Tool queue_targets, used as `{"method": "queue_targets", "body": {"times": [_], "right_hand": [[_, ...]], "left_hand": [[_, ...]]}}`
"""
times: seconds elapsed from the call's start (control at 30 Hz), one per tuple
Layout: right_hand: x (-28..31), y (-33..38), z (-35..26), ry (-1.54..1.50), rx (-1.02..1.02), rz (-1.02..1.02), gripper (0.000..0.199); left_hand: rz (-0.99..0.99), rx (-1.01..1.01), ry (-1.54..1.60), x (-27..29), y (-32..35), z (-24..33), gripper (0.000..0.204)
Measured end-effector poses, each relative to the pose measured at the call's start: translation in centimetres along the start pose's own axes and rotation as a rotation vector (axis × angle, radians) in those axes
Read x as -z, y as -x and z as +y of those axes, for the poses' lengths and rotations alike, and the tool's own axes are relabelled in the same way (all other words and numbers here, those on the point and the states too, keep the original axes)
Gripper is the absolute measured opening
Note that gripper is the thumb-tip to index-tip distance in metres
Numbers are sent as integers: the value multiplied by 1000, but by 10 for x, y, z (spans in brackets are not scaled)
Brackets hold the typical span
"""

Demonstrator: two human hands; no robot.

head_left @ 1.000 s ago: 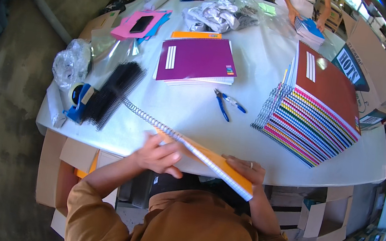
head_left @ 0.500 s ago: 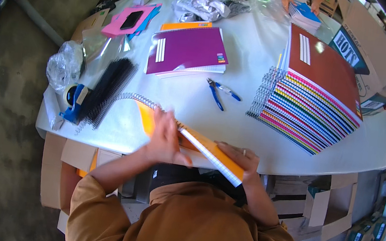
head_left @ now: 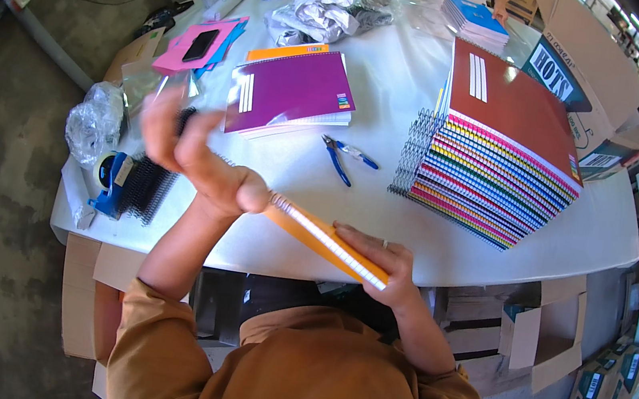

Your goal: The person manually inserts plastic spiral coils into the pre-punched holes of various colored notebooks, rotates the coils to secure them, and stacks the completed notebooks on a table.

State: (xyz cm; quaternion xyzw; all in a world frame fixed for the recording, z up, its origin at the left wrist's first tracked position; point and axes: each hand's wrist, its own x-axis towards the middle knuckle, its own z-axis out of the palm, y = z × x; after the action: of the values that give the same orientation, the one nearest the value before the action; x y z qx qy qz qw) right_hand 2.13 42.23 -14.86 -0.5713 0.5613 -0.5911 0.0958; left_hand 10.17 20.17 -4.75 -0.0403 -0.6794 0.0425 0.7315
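An orange notebook [head_left: 307, 234] is held on edge over the near table edge, its spine side facing up. My right hand [head_left: 384, 263] is closed around its right end, thumb on top. A wire coil [head_left: 277, 199] shows at the notebook's left end; its loose part is mostly behind my left hand. That left hand [head_left: 200, 155] is raised beside this end, fingers apart and smeared by motion, with its palm edge near the coil. Past it lies a heap of black spiral coils [head_left: 149, 197], partly covered by the hand.
Blue-handled pliers [head_left: 337, 157] lie mid-table, beyond the notebook. A purple notebook [head_left: 293, 91] tops a small pile. A tall stack of spiral notebooks [head_left: 502, 159] stands right. Left are a blue tape dispenser [head_left: 113, 184] and crumpled plastic [head_left: 96, 122]. Another person's hands touch blue notebooks [head_left: 479, 15].
My left hand has swung up and left from the notebook's coil end, its fingers spreading. The orange notebook has shifted slightly left in my right hand. The other person's hand has moved left.
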Motion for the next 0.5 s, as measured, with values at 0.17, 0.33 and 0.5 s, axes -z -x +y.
{"method": "queue_targets", "body": {"times": [0.17,0.33,0.5], "right_hand": [[4,2,-10,128,87,17,43],[-12,0,-7,94,192,-53,45],[-9,5,-4,155,79,42,54]], "left_hand": [[-665,-15,277,62,129,48,96],[-320,-132,79,33,78,17,92],[-739,-277,236,81,132,56,112]]}}
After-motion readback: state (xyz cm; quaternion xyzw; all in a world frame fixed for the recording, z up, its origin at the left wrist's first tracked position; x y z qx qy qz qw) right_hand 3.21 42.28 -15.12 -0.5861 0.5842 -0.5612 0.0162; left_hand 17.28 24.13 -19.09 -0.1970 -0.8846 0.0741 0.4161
